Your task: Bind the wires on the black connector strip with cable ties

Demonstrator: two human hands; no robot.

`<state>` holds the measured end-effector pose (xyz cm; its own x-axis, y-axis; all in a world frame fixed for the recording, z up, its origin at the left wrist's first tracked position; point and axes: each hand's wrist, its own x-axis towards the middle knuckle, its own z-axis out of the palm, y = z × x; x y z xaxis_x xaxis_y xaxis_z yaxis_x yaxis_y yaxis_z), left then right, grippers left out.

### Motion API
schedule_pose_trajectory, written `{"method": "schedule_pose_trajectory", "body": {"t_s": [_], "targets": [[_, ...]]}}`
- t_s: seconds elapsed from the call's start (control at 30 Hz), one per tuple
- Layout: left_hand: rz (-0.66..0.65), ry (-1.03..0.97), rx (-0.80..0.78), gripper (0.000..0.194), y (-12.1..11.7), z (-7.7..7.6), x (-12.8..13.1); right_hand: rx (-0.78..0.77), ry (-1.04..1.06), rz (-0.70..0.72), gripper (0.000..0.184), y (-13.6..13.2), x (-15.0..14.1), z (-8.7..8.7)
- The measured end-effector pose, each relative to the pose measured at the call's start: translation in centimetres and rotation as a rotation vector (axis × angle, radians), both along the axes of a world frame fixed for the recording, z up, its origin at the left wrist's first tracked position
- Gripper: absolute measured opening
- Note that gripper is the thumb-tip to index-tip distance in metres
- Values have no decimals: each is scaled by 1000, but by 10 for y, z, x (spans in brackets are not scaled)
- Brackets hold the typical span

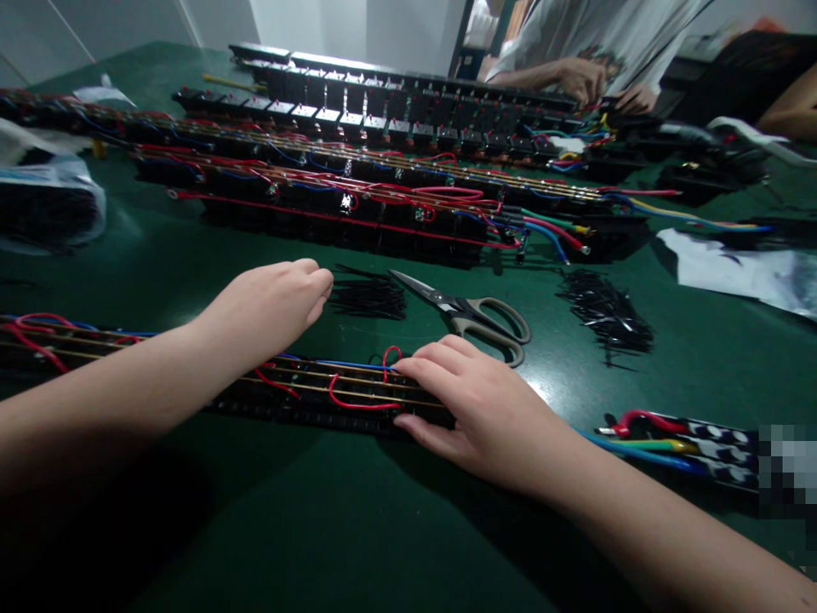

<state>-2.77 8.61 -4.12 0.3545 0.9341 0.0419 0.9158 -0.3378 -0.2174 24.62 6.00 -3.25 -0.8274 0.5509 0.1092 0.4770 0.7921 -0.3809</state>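
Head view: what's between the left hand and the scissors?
A pile of thin black strips lies between the left hand and the scissors, as the head view shows.

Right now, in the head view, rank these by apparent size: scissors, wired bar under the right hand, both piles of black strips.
1. Wired bar, by far
2. Scissors, longer than either pile
3. Pile right of the scissors
4. Pile left of the scissors
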Motion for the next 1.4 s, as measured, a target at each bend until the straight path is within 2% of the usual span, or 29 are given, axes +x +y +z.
{"method": "schedule_pose_trajectory", "body": {"t_s": [0.3,0.63,0.87,1.13,1.4], "targets": [[1,13,4,22,0,0,1,-9,2,0,33,1,0,1],[44,-68,-3,21,-2,2,4,-1,-4,-1,32,0,0,0],[-92,-98,48,33,-4,7,5,-9,-11,-7,33,1,0,1],[0,-51,-33,34,-2,4,2,-12,-4,-4,32,0,0,2],[9,23,-53,27,-3,8,4,-2,9,3,32,0,0,0]]}}
